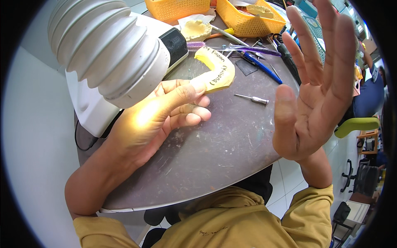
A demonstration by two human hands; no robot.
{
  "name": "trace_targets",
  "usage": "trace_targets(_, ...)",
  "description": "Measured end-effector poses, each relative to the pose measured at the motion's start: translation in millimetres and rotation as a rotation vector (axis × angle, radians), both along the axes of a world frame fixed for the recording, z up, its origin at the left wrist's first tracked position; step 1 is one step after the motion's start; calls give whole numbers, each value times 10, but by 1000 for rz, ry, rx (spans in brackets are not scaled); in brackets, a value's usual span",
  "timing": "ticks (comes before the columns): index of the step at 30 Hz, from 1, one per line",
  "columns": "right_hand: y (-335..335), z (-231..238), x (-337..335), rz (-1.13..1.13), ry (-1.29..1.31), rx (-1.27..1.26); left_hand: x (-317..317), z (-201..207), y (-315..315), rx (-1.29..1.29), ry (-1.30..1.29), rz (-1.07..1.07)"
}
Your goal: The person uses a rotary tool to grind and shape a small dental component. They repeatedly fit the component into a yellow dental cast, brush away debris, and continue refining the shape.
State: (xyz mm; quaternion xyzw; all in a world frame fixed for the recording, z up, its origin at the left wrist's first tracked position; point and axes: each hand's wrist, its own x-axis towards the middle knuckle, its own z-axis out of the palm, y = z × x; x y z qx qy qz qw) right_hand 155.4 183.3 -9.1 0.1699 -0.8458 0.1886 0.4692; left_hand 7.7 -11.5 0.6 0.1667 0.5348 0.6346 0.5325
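My left hand [144, 113] pinches a yellow horseshoe-shaped plaster dental cast [223, 74] by its near end, thumb on top. The flat face with dark handwriting is turned up, and its teeth side is hidden. Bright light falls on the back of this hand and on part of the cast. On the right, my right hand [312, 97] is raised above the table edge, palm showing and fingers spread, with nothing in it. Between the hands, a small metal hand tool [257, 99] lies on the grey table [206, 153].
A white ribbed hose [99, 49] and a white machine [89, 105] stand close to my left arm. Farther back are another plaster cast [195, 31], a blue pen [264, 68], a purple-handled brush [248, 48] and orange baskets [275, 25]. A person [368, 97] is at the far right.
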Motion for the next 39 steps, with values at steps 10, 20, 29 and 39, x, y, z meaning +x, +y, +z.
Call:
trace_targets(10, -142, 85, 118, 101, -160, -218, 1, 19, 14, 32, -2, -7)
trace_targets(20, -176, 302, 327, -261, -592, -253, 40, -104, -5, 214, 978, -71)
trace_targets(29, -314, 1, 583, -118, -453, 24, 19, -174, -18, 393, 1683, -124)
trace_targets(39, -102, 8, 546, -561, -581, -21, 88, -69, -126, 229, 1447, -194)
